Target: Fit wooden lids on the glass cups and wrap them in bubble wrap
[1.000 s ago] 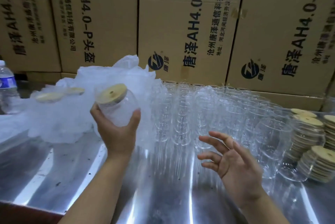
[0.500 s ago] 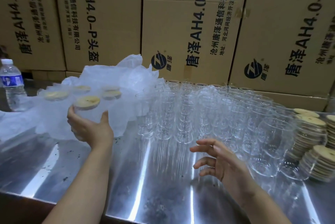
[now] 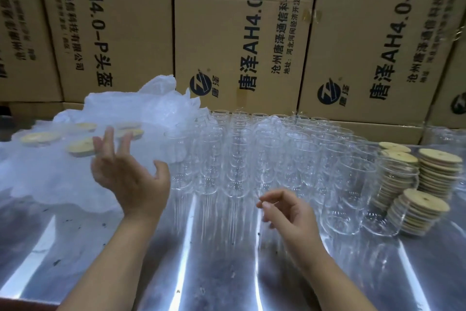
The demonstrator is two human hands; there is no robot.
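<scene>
Hovering left hand (image 3: 128,179): up over the left half of the table, palm turned to the camera, fingers spread and released, nothing in them; the fingertips sit right in front of the lidded cups
Right hand (image 3: 287,212): lower and nearer, over bare steel just in front of the open glass cups; fingers loosely curled, thumb close to the forefinger, grasping nothing
Lidded cups (image 3: 80,147): far left, several pale wooden tops clustered together in the white wrap; the glass bodies are a blur, and I cannot tell whether they stand on the sheet or inside it
Bubble wrap (image 3: 151,106): a big crumpled white heap along the left rear of the table, rising against the cartons, its right edge meeting the first rows of open cups
Open glass cups (image 3: 252,149): row after row, upright, mouths up, packed side by side across the middle of the table, from the wrap over to the lid piles
Wooden lids (image 3: 438,172): far right, several stacks of round discs, a small hole in each top one; the front pile leans and is partly seen through the nearest glasses
Table (image 3: 227,273): shiny metal, streaked with bright reflections, dark specks on the left part
Cardboard boxes (image 3: 239,33): a wall of brown cartons right behind the table, printed with black characters and "AH4.0-P"
</scene>
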